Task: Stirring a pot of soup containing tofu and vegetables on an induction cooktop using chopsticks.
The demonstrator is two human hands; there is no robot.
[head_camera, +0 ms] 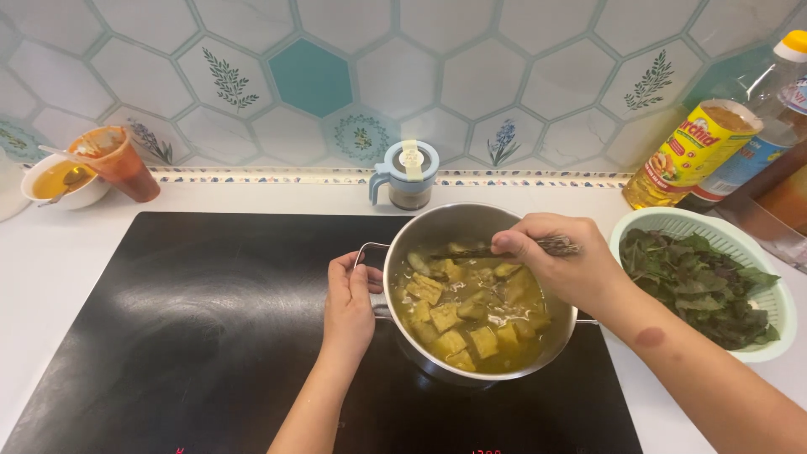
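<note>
Head view: left hand (349, 303) grips one pot (437, 227) handle; right hand (563, 265) pinches chopsticks (471, 251).

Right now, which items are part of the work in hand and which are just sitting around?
In use:
steel pot of yellow stew
pot handle, gripped by left hand
chopsticks, held by right hand
black cooktop

Lying about:
colander of greens
oil bottles
small lidded jar
orange cup
white bowl with spoon

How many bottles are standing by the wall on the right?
2: a yellow-labelled oil bottle beside the green colander, and a clear yellow-capped bottle behind it. Others may be hidden past the frame edge.
</note>
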